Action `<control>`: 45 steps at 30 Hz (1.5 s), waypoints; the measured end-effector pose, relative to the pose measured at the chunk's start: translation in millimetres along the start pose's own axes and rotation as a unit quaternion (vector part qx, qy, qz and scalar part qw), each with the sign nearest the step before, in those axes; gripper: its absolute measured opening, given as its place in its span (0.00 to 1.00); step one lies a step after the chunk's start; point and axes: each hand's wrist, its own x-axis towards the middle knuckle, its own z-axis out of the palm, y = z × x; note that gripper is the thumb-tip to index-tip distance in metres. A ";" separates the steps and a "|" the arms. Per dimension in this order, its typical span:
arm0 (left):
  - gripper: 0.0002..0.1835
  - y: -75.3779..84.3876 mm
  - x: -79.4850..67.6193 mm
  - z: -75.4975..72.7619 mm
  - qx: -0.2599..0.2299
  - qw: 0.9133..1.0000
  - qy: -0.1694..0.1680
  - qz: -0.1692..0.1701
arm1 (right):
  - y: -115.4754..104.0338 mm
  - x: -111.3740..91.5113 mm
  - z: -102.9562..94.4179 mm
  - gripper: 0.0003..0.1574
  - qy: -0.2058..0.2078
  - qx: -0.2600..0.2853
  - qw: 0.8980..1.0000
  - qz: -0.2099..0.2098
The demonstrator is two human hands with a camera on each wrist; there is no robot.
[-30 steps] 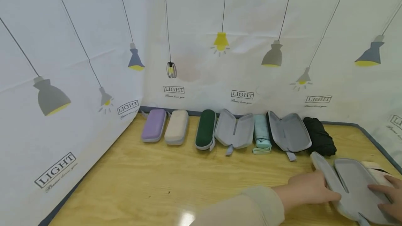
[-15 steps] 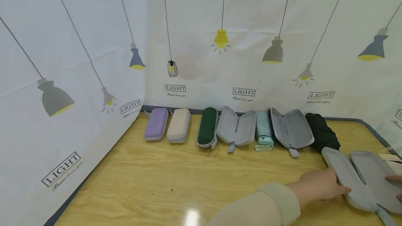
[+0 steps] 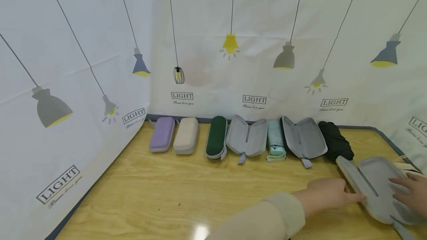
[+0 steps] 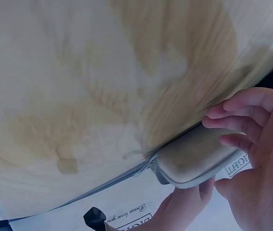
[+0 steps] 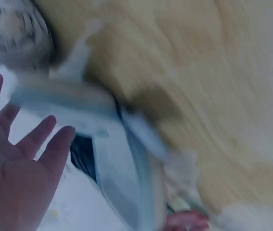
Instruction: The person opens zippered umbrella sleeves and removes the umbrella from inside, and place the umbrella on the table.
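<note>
At the right of the head view lies an opened hard-shell case (image 3: 383, 184) with a pale grey lining, a slit at its hinge and a grey tab at its front. My left hand (image 3: 327, 195) pinches its left half, thumb on the inner edge and fingers behind. In the left wrist view the case's beige outer shell (image 4: 189, 156) shows between those fingers and the thumb. My right hand (image 3: 413, 192) has spread, fairly straight fingers over the case's right half. The right wrist view is blurred, with the right-hand fingers (image 5: 23, 139) beside the case (image 5: 122, 168).
Along the back stand purple (image 3: 162, 133), cream (image 3: 186, 134) and green (image 3: 216, 136) closed cases, two open grey-lined cases (image 3: 255, 140) (image 3: 308, 140), a teal folded umbrella (image 3: 275, 136) and a black folded umbrella (image 3: 335, 142). A cream bundle (image 3: 401, 166) sits behind my right hand.
The case has shifted slightly right and back, with my left hand on it. My right-hand fingers have moved farther back over its right half. The view swung right, then back.
</note>
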 end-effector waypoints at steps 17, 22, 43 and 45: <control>0.15 -98.2 -36.7 -59.4 0.047 0.997 0.057 0.027 | -132.5 -14.8 -50.8 0.34 -0.037 0.059 0.982 -0.175; 0.11 -136.0 -51.7 -84.6 0.070 0.992 0.089 0.055 | -170.0 -13.0 -47.4 0.31 -0.047 0.092 0.972 -0.211; 0.27 -291.4 -51.7 -148.2 0.348 0.933 0.085 0.009 | -261.5 -15.6 -24.6 0.23 -0.097 0.149 0.951 -0.252; 0.32 -299.1 -48.7 -149.0 0.367 0.928 0.066 0.010 | -266.3 -16.1 -22.8 0.24 -0.103 0.154 0.949 -0.253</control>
